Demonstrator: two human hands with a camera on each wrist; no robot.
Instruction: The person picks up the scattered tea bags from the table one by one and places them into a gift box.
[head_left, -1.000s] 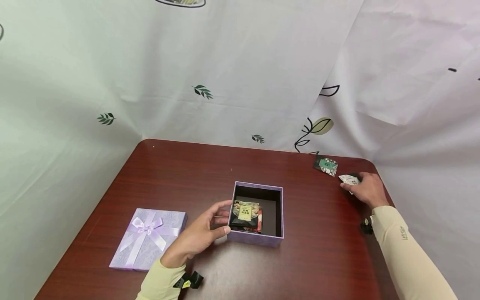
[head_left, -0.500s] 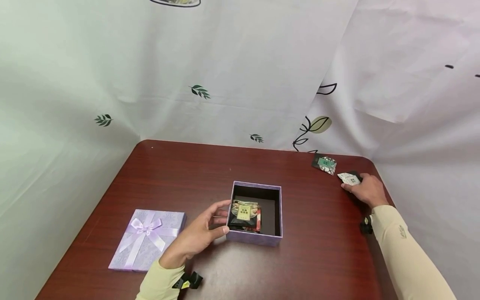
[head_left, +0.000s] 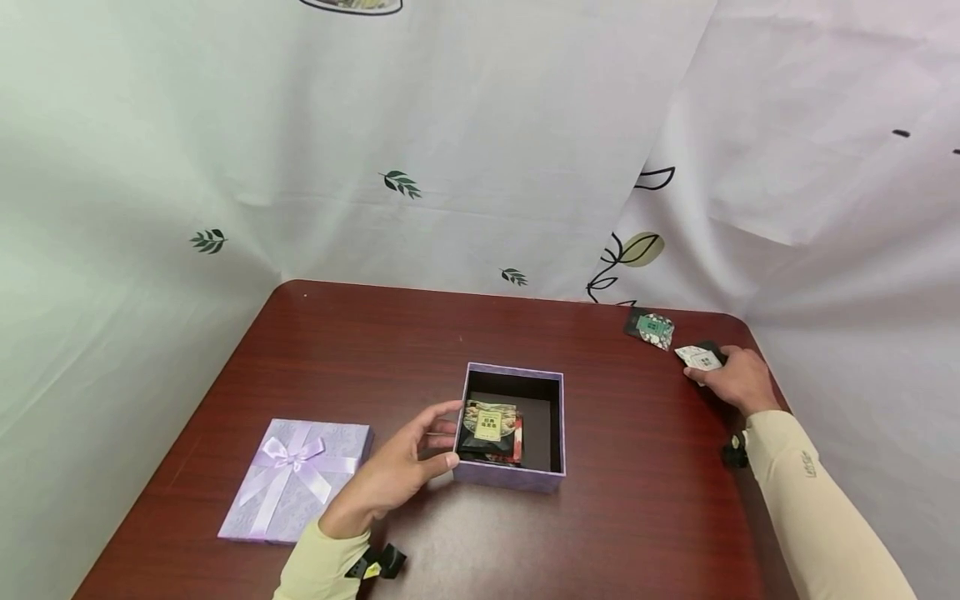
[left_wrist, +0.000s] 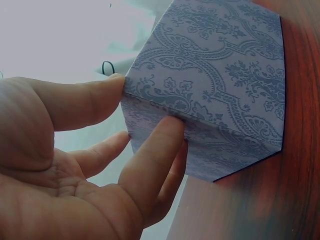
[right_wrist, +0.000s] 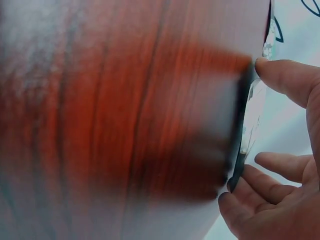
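In the head view, an open purple gift box (head_left: 510,479) with a black inside stands mid-table. Several flat sachets, apparently tea, lie in its left half, a yellow-labelled sachet (head_left: 487,425) on top. My left hand (head_left: 408,462) touches the box's left side, its thumb at the near corner; the left wrist view shows the fingertips against the patterned wall (left_wrist: 215,70). At the far right, my right hand (head_left: 738,379) grips a white-and-black sachet (head_left: 699,358) by its edges between thumb and fingers. Whether that sachet is off the table cannot be told.
The matching purple lid (head_left: 270,500) with a ribbon bow lies left of the box. A green-labelled sachet (head_left: 654,329) lies near the back right edge of the dark red table (head_left: 375,333). White printed cloth (head_left: 450,125) hangs close behind and along the sides.
The view has shifted slightly. Both hands stay almost where they were, the left at the box and the right at the white-and-black sachet.
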